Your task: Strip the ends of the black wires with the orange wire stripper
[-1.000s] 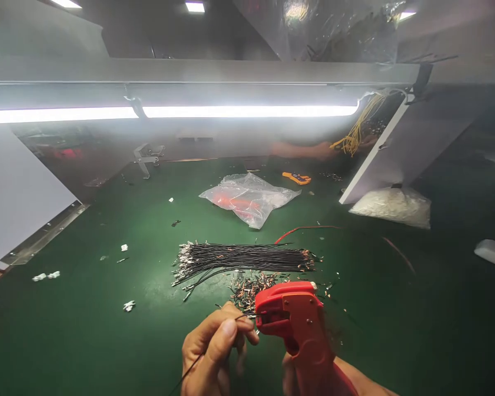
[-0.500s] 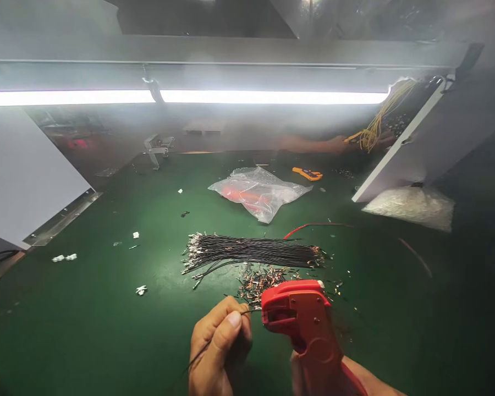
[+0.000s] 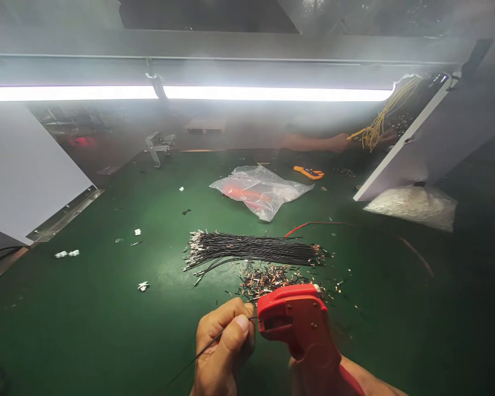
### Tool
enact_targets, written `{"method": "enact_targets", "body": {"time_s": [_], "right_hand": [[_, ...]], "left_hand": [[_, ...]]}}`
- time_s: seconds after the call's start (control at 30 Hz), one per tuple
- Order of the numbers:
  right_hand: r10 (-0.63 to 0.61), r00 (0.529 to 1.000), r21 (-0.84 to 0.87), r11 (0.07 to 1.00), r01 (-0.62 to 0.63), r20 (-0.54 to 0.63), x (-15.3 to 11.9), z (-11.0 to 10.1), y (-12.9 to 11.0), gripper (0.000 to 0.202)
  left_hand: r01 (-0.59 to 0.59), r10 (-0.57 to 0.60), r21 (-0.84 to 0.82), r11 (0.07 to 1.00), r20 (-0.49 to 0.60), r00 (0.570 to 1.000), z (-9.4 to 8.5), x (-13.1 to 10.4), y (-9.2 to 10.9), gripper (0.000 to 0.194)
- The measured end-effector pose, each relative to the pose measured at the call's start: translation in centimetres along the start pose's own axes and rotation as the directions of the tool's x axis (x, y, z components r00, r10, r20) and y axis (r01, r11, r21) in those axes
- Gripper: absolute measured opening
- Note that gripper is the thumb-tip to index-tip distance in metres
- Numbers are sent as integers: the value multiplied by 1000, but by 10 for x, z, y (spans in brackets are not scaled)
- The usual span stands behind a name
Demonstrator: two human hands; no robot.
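Left hand [image 3: 223, 352]: thumb and fingers pinched on black wire [image 3: 206, 348], its tip at stripper [image 3: 303, 316] nose | Right hand [image 3: 294, 375]: wrapped round stripper grip, fingers mostly hidden | Beyond: scraps [image 3: 268, 279], then wire bundle [image 3: 256, 248] on table [image 3: 107, 330]

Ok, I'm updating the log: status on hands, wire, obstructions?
Left hand pinching black wire. Right hand gripping red tool. Wire end at tool's nose, contact unclear. Clippings piled just beyond the tool.
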State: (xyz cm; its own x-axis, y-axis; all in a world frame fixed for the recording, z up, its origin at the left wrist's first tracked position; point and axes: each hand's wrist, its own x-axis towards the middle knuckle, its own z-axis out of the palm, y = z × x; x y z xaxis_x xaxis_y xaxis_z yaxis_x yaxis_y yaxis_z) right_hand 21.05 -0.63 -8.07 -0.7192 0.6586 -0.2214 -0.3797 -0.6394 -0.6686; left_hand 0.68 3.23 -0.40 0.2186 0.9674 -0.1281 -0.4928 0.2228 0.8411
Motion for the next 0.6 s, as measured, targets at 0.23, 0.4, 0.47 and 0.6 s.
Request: {"method": "enact_targets", "body": {"time_s": [0.23,0.4,0.47,0.6], "right_hand": [[9,1000,-45,999,-9,-5,-5,4,-9,56],[-36,999,-64,997,36,-2,-4,6,-10,56],[-46,999,-102,994,49,28,-4,5,-10,55],[-26,1000,-141,990,26,1,-5,0,-7,58]], "left_hand": [[-108,104,73,991,59,993,-9,1,-3,46],[-127,121,114,985,62,991,-9,2,-5,45],[-145,139,148,978,48,989,-10,2,-5,45],[-190,187,181,965,34,982,-11,2,-3,44]]}}
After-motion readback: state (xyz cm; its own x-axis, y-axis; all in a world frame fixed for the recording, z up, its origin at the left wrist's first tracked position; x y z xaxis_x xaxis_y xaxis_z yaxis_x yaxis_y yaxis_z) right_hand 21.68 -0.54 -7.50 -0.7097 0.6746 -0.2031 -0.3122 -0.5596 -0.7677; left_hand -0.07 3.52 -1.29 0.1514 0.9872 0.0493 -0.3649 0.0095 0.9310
